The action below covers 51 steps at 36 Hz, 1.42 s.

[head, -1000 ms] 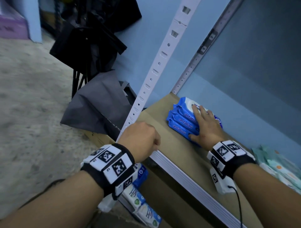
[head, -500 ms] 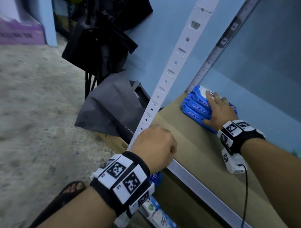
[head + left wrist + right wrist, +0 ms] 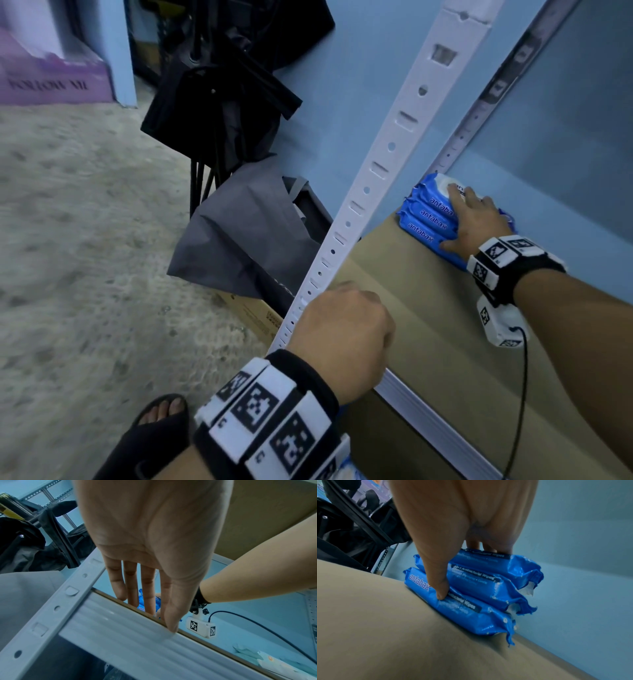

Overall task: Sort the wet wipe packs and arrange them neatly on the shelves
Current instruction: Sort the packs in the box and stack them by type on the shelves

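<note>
Black wristbands with white marker tiles; cabled white camera; black sandal.

Three blue wipe packs are lying stacked on one shelf board; two hands, left hand and right hand, are showing, and two perforated uprights are standing.
</note>
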Available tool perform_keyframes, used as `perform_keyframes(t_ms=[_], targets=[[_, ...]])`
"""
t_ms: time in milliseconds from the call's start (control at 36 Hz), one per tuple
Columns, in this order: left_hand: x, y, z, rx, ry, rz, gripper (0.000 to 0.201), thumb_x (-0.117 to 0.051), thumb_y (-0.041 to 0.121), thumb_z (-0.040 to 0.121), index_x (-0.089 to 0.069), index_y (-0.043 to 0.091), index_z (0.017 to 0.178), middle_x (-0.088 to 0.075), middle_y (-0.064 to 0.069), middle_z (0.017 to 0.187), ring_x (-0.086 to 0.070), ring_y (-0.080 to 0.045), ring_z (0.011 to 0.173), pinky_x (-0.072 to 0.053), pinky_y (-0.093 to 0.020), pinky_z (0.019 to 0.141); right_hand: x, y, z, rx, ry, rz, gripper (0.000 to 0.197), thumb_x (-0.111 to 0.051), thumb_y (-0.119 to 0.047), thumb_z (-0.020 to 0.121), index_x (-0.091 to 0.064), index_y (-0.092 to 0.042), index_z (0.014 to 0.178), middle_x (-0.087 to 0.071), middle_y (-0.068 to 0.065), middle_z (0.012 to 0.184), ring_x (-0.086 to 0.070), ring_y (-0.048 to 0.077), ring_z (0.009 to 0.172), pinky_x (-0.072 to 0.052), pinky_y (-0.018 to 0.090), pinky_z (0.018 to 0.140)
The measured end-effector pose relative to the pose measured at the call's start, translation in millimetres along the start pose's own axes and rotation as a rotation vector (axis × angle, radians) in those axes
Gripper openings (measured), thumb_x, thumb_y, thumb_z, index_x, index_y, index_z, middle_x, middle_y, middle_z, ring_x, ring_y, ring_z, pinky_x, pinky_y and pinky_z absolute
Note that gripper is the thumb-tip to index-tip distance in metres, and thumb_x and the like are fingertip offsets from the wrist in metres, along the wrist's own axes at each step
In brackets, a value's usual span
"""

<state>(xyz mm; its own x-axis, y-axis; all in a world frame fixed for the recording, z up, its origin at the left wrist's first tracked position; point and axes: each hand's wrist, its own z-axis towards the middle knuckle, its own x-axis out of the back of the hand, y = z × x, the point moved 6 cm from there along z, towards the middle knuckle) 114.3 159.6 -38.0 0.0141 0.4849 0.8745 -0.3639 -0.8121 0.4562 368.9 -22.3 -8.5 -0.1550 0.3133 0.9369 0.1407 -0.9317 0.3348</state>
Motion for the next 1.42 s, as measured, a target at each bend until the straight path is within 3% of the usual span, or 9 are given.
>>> perform_keyframes(t_ms=[278,472,694,889,1028,1139,1194,1278,1417], targets=[[-1.9,1.1,1.4,-0.02,0.037,0.048,0.019,-0.057,0.021,0.088,-0.071,0.028,0.099,-0.059,0.009,0.107,-0.048,-0.016,0.101,-0.045,-0.029,0.079,-1.6,6.2,18.8,-0.002,-0.043,0.032,0.115,-0.084,-0.031,0.072,-0.004,-0.023,0.155,-0.013,0.006,0.161,-0.021,0.039,0.141,-0.034,0.06,0.109],[-2.9,-0.5,-0.3,-0.034,0.046,0.036,0.018,-0.057,0.021,0.089,-0.071,0.027,0.099,-0.061,0.008,0.104,-0.048,-0.016,0.102,-0.047,-0.033,0.087,5.5,3.1,7.3,-0.047,-0.092,-0.026,0.116,-0.081,-0.039,0.075,0.002,-0.028,0.155,-0.003,0.004,0.163,-0.009,0.038,0.146,-0.024,0.065,0.112],[-4.1,-1.7,-3.7,-0.042,0.029,0.021,0.016,-0.059,0.026,0.09,-0.071,0.028,0.1,-0.062,0.009,0.104,-0.049,-0.016,0.102,-0.047,-0.034,0.091,25.7,-3.7,-55.9,0.073,-0.052,-0.074,0.102,-0.073,-0.044,0.077,-0.01,-0.023,0.154,-0.015,0.013,0.158,-0.016,0.04,0.142,-0.023,0.055,0.115],[-6.8,-4.5,-18.1,-0.026,0.008,-0.011,0.02,-0.063,0.031,0.089,-0.069,0.029,0.108,-0.062,0.01,0.113,-0.051,-0.013,0.106,-0.047,-0.036,0.093,47.1,-22.8,-148.0,0.169,-0.102,0.206,0.085,-0.067,-0.039,0.085,-0.021,-0.025,0.155,-0.019,0.004,0.162,-0.019,0.023,0.149,-0.023,0.043,0.119],[-5.3,-0.7,-37.5,-0.017,0.078,-0.006,0.02,-0.064,0.033,0.089,-0.068,0.03,0.108,-0.056,0.012,0.118,-0.045,-0.012,0.112,-0.046,-0.036,0.095,71.9,-44.3,-219.0,0.213,-0.027,0.311,0.066,-0.064,-0.037,0.085,-0.04,-0.025,0.146,-0.053,0.005,0.14,-0.046,0.023,0.13,-0.042,0.037,0.105],[-3.9,-2.2,-50.8,0.022,0.131,-0.005,0.019,-0.064,0.029,0.088,-0.068,0.026,0.107,-0.052,0.008,0.111,-0.047,-0.015,0.107,-0.048,-0.038,0.088,75.2,-59.0,-271.1,0.234,0.007,0.407,0.051,-0.062,-0.037,0.086,-0.051,-0.028,0.136,-0.06,-0.002,0.131,-0.055,0.018,0.118,-0.047,0.035,0.098],[-9.1,-5.4,-57.2,0.051,0.075,0.025,0.018,-0.064,0.029,0.089,-0.067,0.026,0.106,-0.054,0.007,0.109,-0.051,-0.016,0.102,-0.049,-0.036,0.086,74.2,-65.1,-296.2,0.234,0.019,0.521,0.042,-0.064,-0.035,0.088,-0.057,-0.028,0.129,-0.064,-0.01,0.122,-0.059,0.011,0.106,-0.047,0.026,0.091],[-22.6,-12.3,-65.0,0.107,-0.037,0.099,0.022,-0.066,0.032,0.088,-0.066,0.026,0.109,-0.056,0.006,0.111,-0.054,-0.016,0.101,-0.046,-0.03,0.081,56.3,-72.9,-326.1,0.223,-0.026,0.666,0.032,-0.067,-0.033,0.086,-0.064,-0.027,0.118,-0.067,-0.015,0.104,-0.061,0.004,0.087,-0.051,0.026,0.083],[-58.8,-23.9,-71.9,0.18,-0.216,0.182,0.032,-0.065,0.036,0.087,-0.062,0.027,0.118,-0.054,0.005,0.114,-0.055,-0.018,0.103,-0.044,-0.028,0.08,0.6,-81.7,-351.1,0.196,-0.197,0.733,0.034,-0.069,-0.033,0.084,-0.063,-0.027,0.117,-0.067,-0.015,0.097,-0.06,0.0,0.081,-0.05,0.021,0.079]])
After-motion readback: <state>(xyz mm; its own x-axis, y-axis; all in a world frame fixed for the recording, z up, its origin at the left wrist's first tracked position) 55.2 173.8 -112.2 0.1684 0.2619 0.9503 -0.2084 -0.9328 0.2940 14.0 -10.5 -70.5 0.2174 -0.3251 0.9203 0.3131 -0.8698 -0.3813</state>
